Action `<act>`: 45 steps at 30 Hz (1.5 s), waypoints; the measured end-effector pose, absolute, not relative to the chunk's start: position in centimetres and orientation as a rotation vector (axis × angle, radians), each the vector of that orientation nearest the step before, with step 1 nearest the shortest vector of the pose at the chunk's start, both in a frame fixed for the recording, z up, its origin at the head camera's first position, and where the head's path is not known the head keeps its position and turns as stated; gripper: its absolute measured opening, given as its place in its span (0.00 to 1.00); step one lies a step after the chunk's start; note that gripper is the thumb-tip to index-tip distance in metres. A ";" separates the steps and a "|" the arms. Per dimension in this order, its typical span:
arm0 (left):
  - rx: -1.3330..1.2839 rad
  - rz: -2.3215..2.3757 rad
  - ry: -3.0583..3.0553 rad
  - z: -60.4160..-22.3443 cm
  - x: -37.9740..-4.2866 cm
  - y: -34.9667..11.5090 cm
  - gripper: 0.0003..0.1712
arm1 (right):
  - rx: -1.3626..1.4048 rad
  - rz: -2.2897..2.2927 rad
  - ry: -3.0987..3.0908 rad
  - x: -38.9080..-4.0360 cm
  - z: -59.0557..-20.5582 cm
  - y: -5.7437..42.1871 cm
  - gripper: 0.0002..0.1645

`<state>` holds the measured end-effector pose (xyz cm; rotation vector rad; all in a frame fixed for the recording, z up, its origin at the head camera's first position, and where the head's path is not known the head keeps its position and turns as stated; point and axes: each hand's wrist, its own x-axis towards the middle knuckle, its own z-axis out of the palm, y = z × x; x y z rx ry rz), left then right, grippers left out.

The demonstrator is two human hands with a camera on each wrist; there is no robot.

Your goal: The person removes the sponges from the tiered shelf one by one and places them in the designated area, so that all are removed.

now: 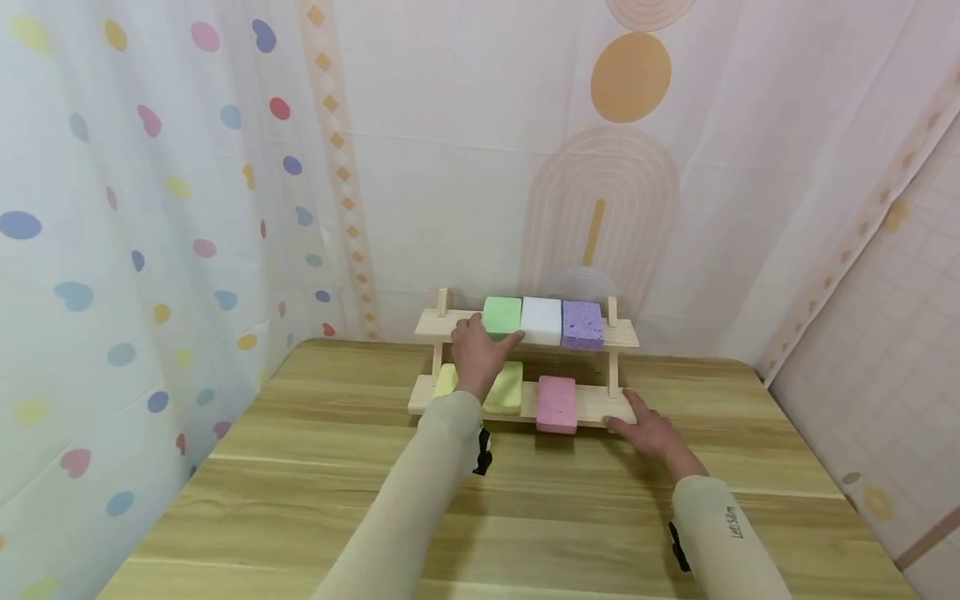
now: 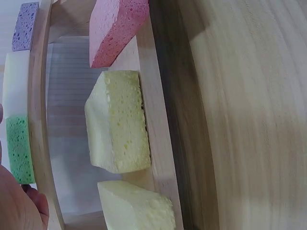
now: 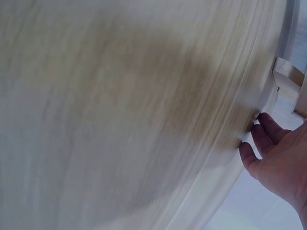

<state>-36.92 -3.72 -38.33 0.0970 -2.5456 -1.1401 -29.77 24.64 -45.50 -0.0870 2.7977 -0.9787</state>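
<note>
The left hand [image 1: 477,354] spans the green sponge [image 1: 502,312], grip unclear, while the right hand [image 1: 652,430], fingers loosely spread, touches the lower shelf [image 1: 595,404].

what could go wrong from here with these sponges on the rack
The pink sponge pokes past the lower board's front edge, so a bump might knock it off. The left hand is at the green sponge, in a row with the white sponge and purple sponge; a sideways push could shift them. The right hand is at the lower board's right end; an uneven push could slide the two-tier wooden rack.
</note>
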 end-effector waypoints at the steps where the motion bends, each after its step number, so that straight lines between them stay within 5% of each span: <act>1: 0.105 -1.123 -2.555 -38.3 -37.0 -3.6 0.54 | -0.082 -0.980 2.794 -29.8 -45.5 24.7 0.54; 20: 0.179 -0.960 -2.568 -38.4 -37.3 -2.5 0.38 | -0.076 -0.976 2.791 -30.0 -45.7 25.0 0.54; 45: 0.001 -1.208 -2.329 -36.2 -37.5 -5.3 0.43 | -0.077 -0.975 2.775 -30.9 -45.6 27.4 0.58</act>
